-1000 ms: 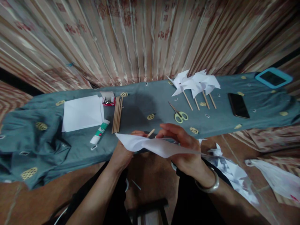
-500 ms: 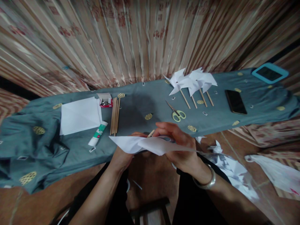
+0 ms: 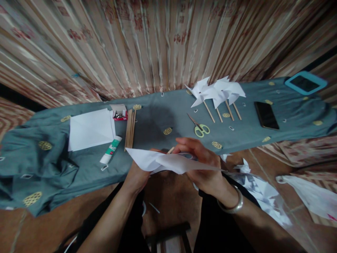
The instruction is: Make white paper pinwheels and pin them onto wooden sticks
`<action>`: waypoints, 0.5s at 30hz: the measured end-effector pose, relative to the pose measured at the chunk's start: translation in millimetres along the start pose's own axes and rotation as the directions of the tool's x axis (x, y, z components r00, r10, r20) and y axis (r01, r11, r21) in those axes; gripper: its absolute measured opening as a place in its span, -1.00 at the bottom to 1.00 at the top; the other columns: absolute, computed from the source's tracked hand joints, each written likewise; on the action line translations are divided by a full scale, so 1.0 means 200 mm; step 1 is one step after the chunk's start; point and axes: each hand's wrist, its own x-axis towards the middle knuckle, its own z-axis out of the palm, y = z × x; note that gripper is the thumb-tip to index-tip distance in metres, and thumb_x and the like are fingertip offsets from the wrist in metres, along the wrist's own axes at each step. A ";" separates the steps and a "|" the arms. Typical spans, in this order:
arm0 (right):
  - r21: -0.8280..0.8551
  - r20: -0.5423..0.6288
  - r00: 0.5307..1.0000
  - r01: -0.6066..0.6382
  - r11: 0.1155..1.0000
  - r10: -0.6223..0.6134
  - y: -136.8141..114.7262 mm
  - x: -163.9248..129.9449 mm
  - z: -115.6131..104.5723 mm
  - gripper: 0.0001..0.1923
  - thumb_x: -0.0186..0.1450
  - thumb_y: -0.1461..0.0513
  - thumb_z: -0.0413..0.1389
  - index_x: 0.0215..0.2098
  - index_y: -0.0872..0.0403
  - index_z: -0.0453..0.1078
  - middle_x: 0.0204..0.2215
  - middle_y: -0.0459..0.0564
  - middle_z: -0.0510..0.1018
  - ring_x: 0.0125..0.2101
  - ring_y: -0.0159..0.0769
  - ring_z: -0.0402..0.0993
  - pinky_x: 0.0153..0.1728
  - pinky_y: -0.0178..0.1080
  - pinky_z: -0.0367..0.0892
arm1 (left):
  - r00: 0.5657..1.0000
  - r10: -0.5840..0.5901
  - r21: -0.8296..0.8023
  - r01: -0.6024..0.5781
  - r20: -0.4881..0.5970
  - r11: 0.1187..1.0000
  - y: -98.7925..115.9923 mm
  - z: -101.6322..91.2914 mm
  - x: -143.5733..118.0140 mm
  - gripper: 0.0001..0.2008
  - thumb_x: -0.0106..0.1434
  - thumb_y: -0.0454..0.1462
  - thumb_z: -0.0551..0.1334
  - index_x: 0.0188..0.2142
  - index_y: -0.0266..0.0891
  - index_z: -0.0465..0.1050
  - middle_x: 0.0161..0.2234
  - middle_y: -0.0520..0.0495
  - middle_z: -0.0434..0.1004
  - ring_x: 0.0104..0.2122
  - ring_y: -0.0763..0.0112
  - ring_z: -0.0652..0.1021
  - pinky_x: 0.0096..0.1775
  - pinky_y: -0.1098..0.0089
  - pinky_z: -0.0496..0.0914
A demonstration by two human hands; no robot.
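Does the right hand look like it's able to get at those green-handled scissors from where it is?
Probably yes: the scissors lie just beyond the right hand, with only bare cloth seen between. It does seem occupied with the folded white paper, though.

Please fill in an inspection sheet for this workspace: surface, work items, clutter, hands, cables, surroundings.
Surface: grey-green cloth, yellow pineapple print, rumpled at left.
Work items: folded white paper at the hands, tip of a stick behind it; overlapping white pinwheels; scissors; paper sheets; bundle of sticks; box of shiny bits; green-and-white tube.
Clutter: dark phone; blue-rimmed device; white plastic bag and white paper shapes at lower right.
Hands: left hand and right hand at the folded white paper, which partly hides their grip.
Cables: thin white strand at lower left; cannot tell whether it is a cable.
Surroundings: patterned curtain beyond the cloth; brown floor below.
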 end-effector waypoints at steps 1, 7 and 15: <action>0.004 -0.001 1.000 0.002 1.000 -0.002 0.00 0.00 0.00 -0.53 0.29 0.35 0.11 0.13 -0.11 0.24 -0.20 -0.13 0.63 -0.12 -0.29 0.57 -0.05 -0.14 0.47 | 1.000 0.004 0.002 -0.004 -0.002 1.000 0.00 0.00 0.00 -0.83 0.01 -0.20 0.36 -0.41 -0.27 0.59 -0.41 -0.06 0.58 -0.40 0.33 0.50 -0.31 0.41 0.37; -0.010 0.014 1.000 0.009 1.000 -0.009 0.00 0.00 0.00 -0.50 0.29 0.36 0.10 0.16 -0.11 0.20 -0.24 -0.15 0.64 -0.11 -0.29 0.57 0.01 -0.12 0.44 | 1.000 -0.019 0.001 0.019 -0.006 1.000 0.02 0.01 0.00 -0.82 -0.01 -0.19 0.37 -0.48 -0.28 0.56 -0.43 -0.07 0.57 -0.44 0.36 0.48 -0.35 0.42 0.37; -0.030 0.008 0.999 0.047 0.998 -0.047 -0.01 0.00 -0.01 -0.50 0.27 0.39 0.08 0.14 -0.07 0.22 -0.25 -0.14 0.65 -0.10 -0.29 0.56 0.00 -0.14 0.44 | 0.999 0.048 0.019 -0.048 0.023 0.999 -0.01 -0.02 -0.01 -0.85 0.03 -0.25 0.37 -0.38 -0.27 0.59 -0.41 -0.03 0.58 -0.42 0.39 0.50 -0.36 0.46 0.37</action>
